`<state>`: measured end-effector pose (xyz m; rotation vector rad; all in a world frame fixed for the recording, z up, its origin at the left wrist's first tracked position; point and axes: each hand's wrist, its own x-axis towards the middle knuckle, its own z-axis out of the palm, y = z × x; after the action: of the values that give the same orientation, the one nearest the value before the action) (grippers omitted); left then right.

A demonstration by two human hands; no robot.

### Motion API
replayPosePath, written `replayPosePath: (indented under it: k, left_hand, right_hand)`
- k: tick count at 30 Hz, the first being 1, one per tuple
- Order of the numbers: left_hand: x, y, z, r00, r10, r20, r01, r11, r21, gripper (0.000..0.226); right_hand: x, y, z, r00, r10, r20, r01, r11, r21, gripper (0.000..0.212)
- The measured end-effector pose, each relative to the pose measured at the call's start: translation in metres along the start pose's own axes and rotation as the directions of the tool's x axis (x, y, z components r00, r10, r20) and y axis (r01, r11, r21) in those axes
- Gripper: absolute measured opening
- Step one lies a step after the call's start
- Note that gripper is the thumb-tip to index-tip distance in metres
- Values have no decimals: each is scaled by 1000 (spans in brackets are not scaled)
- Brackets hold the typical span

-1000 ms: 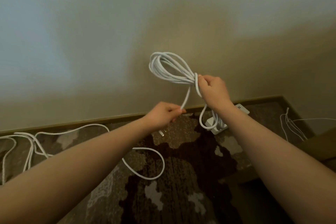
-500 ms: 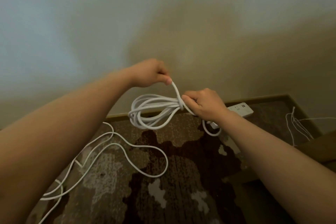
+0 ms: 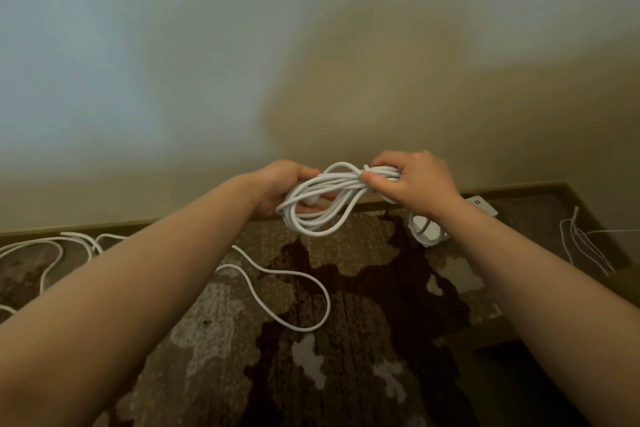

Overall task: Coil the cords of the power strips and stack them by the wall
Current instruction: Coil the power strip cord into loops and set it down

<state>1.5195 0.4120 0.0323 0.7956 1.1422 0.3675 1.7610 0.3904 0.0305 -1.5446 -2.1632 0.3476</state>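
While loose white cord [image 3: 45, 250] lies sprawled on the patterned carpet [image 3: 346, 340] at far left, another slack cord loop [image 3: 298, 291] trails on the carpet nearer centre, uncoiled. My left hand [image 3: 280, 184] is under the left end of the coiled cord bundle [image 3: 322, 204], fingers curled round the loops from below; can't tell if the plug is in there. My right hand [image 3: 415, 184] clamps the bundle's right end, thumb pressed over the gathered strands, fingers wrapped over the top. Bundle held in air, near the wall [image 3: 311, 62], above the baseboard [image 3: 519, 189]. White power strip [image 3: 485, 208] lies on the carpet right of my right wrist, close to the baseboard, a short lead [image 3: 424, 229] running up toward the bundle. Thin white wires [image 3: 581, 246] at far right. Step: finishing this coil, probably securing the last wrap. Next move calls for keeping the loops pinched so they don't spring apart, then lowering the coil beside its strip at the wall. Other cords not yet done.
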Motion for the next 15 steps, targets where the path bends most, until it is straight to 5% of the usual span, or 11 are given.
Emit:
replayPosePath:
  k: [7, 10, 15]
  left_hand:
    - [3, 4, 8, 976, 86, -202, -115, 984, -137, 21]
    - [5, 5, 9, 951, 146, -273, -138, 989, 50, 14]
    - [4, 6, 17, 918, 281, -278, -194, 933, 303, 41]
  right_hand:
    - [3, 4, 2, 994, -20, 108, 32, 993, -112, 61]
    - [2, 3, 5, 989, -3, 147, 21, 993, -119, 54]
    - [4, 7, 4, 996, 73, 58, -67, 992, -107, 45]
